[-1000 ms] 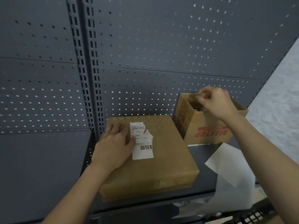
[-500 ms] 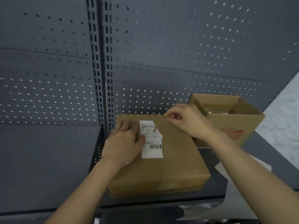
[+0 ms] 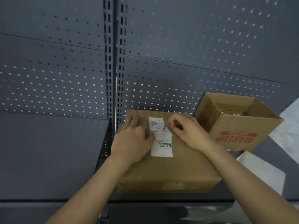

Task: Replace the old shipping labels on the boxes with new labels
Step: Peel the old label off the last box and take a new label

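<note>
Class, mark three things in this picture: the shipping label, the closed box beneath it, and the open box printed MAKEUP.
shipping label (image 3: 161,151): head view, blank white strip below the barcode.
closed box (image 3: 169,169): head view, bare top face nearest the camera.
open box (image 3: 239,127): head view, printed side wall.

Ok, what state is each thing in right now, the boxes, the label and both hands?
flat box: closed, lying on the shelf.
shipping label: stuck on the flat box, torn at its upper right.
open box: top open, red print upside down.
left hand: flat, pressing on the flat box.
right hand: pinching the shipping label's torn edge.
white sheet: lying loose.
</note>
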The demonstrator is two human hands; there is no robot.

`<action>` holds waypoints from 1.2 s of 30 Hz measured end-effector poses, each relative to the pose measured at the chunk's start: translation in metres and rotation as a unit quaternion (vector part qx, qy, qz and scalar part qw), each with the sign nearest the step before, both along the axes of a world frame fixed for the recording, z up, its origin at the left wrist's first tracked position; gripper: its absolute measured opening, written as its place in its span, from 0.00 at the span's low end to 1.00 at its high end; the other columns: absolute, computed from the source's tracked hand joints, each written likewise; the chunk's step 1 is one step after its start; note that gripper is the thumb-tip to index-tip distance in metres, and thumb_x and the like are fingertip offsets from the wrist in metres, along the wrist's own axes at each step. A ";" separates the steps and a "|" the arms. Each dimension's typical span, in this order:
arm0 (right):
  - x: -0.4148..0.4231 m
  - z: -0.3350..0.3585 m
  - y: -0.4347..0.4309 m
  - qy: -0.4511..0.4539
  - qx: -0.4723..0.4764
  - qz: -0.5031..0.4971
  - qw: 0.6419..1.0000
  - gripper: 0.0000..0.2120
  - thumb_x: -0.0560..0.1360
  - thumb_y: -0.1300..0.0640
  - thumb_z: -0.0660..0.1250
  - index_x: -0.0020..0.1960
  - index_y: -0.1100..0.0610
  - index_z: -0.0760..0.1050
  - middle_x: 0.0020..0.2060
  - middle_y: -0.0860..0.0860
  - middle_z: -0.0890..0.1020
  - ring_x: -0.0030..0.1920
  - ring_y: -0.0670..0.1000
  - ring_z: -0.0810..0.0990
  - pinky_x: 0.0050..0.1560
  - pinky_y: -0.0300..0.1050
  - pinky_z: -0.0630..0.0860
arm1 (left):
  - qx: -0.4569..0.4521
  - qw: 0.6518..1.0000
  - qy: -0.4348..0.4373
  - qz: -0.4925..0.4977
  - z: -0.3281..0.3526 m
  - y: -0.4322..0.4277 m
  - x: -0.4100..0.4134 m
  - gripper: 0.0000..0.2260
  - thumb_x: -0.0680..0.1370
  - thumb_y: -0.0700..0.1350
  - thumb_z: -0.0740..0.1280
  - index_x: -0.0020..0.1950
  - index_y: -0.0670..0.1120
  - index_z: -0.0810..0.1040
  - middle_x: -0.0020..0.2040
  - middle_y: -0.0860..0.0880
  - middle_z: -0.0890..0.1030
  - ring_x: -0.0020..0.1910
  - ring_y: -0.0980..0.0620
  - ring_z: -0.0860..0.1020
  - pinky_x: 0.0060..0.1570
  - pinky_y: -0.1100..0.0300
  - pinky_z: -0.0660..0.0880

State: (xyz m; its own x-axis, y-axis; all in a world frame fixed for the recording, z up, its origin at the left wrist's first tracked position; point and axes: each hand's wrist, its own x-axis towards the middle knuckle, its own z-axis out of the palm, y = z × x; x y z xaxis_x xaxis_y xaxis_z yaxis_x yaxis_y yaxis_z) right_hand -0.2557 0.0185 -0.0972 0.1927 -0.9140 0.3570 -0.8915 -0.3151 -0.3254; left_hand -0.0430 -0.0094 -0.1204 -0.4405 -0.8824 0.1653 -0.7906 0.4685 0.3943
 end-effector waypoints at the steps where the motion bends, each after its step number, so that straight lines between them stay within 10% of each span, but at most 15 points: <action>1: 0.000 -0.001 0.000 0.001 -0.004 0.005 1.000 0.15 0.76 0.66 0.67 0.40 0.49 0.66 0.42 0.49 0.81 0.44 0.49 0.78 0.45 0.46 0.75 | 0.001 1.000 -0.001 0.001 0.000 0.000 0.000 0.25 0.81 0.59 0.56 0.76 0.50 0.66 0.78 0.50 0.61 0.79 0.49 0.51 0.71 0.48 0.63; 25: -0.004 -0.013 -0.011 0.070 -0.046 0.064 0.994 0.24 0.67 0.76 0.60 0.40 0.47 0.58 0.38 0.49 0.75 0.41 0.50 0.72 0.41 0.50 0.73 | 0.018 1.000 -0.006 0.009 0.002 0.002 0.002 0.25 0.81 0.60 0.56 0.76 0.51 0.66 0.79 0.50 0.59 0.79 0.50 0.50 0.70 0.49 0.64; 31: -0.009 -0.017 -0.006 -0.008 -0.031 0.007 0.999 0.14 0.75 0.73 0.61 0.40 0.56 0.65 0.44 0.48 0.81 0.49 0.34 0.77 0.46 0.39 0.74 | 0.020 1.000 -0.017 0.007 0.004 0.003 0.001 0.26 0.82 0.60 0.55 0.78 0.51 0.63 0.79 0.49 0.57 0.79 0.49 0.48 0.72 0.49 0.62; 36: -0.005 -0.013 -0.009 0.070 -0.057 0.036 0.995 0.18 0.71 0.74 0.62 0.40 0.53 0.63 0.39 0.49 0.77 0.42 0.49 0.74 0.43 0.50 0.74 | 0.013 1.000 -0.020 0.009 0.004 0.003 0.001 0.27 0.82 0.60 0.55 0.78 0.51 0.62 0.79 0.49 0.57 0.79 0.49 0.49 0.71 0.49 0.62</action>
State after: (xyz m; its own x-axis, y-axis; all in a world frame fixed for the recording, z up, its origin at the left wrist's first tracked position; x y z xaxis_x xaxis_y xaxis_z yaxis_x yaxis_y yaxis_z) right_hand -0.2605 0.0098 -0.1106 0.3122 -0.8510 0.4223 -0.8992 -0.4081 -0.1575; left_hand -0.0422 -0.0063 -0.1163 -0.4309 -0.8939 0.1239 -0.8141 0.4443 0.3740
